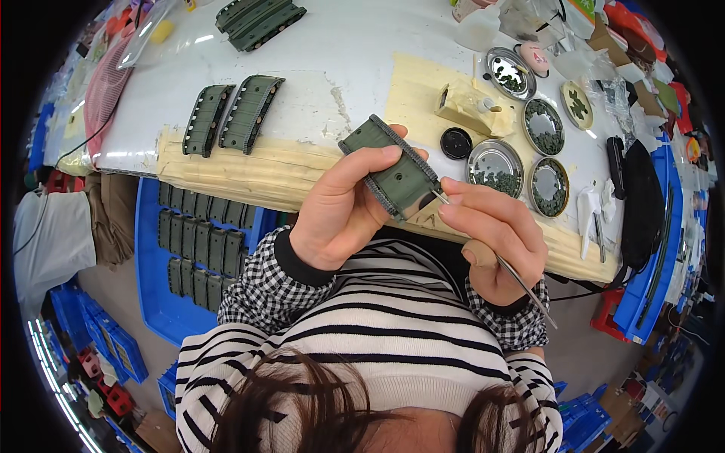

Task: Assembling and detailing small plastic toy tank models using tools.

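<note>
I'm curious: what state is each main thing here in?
Left hand: closed on the ridged green piece
Right hand: gripping the slim metal tool
Ridged green piece: held up, tilted
Slim metal tool: tip at that piece's edge, contact unclear
Two green curved pieces: lying side by side
Lower left metal dish: partly filled with small green bits
Blue bin: open, holding rows of green pieces

Green ridged part (406, 187), slim metal tool (523, 285)
The left hand (338, 200) grips the part; the right hand (500, 235) holds the tool, tip at the part's edge.
</note>
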`<state>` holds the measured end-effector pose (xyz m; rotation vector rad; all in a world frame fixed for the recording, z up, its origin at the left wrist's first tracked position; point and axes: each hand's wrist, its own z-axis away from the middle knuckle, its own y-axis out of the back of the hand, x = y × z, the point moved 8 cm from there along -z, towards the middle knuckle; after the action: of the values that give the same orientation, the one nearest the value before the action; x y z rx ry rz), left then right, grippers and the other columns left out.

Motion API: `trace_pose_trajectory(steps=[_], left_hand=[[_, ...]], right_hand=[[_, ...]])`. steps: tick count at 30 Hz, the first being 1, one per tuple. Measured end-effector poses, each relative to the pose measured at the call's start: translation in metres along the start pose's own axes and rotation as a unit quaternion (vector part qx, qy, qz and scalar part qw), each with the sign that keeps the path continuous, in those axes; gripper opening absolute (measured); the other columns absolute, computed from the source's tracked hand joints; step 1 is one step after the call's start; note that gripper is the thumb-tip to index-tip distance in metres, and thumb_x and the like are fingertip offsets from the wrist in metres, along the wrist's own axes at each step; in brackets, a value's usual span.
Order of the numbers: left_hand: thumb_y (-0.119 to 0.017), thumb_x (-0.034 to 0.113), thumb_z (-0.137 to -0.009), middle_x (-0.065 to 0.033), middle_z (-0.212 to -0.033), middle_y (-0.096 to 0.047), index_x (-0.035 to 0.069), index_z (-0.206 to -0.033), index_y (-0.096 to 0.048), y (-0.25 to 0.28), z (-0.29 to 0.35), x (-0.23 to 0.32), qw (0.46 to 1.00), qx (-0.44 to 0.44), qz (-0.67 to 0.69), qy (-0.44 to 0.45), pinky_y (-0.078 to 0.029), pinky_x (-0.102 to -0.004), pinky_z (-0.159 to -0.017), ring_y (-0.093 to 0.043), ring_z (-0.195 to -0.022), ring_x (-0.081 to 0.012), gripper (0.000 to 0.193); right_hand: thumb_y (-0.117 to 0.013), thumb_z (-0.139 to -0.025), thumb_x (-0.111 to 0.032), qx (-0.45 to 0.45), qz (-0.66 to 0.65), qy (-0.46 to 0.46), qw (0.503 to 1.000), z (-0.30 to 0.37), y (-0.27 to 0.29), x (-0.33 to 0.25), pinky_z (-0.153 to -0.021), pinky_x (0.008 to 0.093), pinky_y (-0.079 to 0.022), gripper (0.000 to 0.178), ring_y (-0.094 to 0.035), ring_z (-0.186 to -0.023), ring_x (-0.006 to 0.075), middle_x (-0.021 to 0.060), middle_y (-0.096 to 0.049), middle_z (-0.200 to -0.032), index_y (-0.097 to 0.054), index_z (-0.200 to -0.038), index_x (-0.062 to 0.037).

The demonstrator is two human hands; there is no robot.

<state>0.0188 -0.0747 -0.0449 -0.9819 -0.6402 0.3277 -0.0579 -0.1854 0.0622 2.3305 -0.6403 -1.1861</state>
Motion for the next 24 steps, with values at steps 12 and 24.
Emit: trace_pose_trajectory(steps=[12, 24], left_hand=[[-0.054, 0.01, -0.092, -0.0155, -0.109, -0.062, 0.002, -0.131, -0.043, 0.0, 0.0, 0.024, 0.983, 0.001, -0.148, -0.106, -0.053, -0.0387, -0.092, -0.062, -0.105, -0.027, 0.041], [-0.051, 0.004, -0.096, -0.018, -0.125, -0.054, 0.004, -0.136, -0.039, -0.023, 0.007, 0.024, 0.946, -0.003, -0.279, -0.166, -0.056, -0.0377, -0.088, -0.061, -0.11, -0.0294, 0.041]], right_hand=[[-0.058, -0.095, -0.017, 0.159, 0.012, -0.171, 0.972, 0.026, 0.047, 0.06, -0.071, 0.03, -0.046, 0.021, -0.059, -0.079, 0.0205, 0.011, -0.066, -0.086, -0.068, -0.096, 0.0012], [-0.064, -0.089, -0.01, 0.11, 0.143, -0.156, 0.971, 0.031, 0.032, 0.082, -0.07, 0.0329, -0.043, 0.01, -0.056, -0.077, 0.0252, 0.0096, -0.065, -0.082, -0.069, -0.091, -0.0024]])
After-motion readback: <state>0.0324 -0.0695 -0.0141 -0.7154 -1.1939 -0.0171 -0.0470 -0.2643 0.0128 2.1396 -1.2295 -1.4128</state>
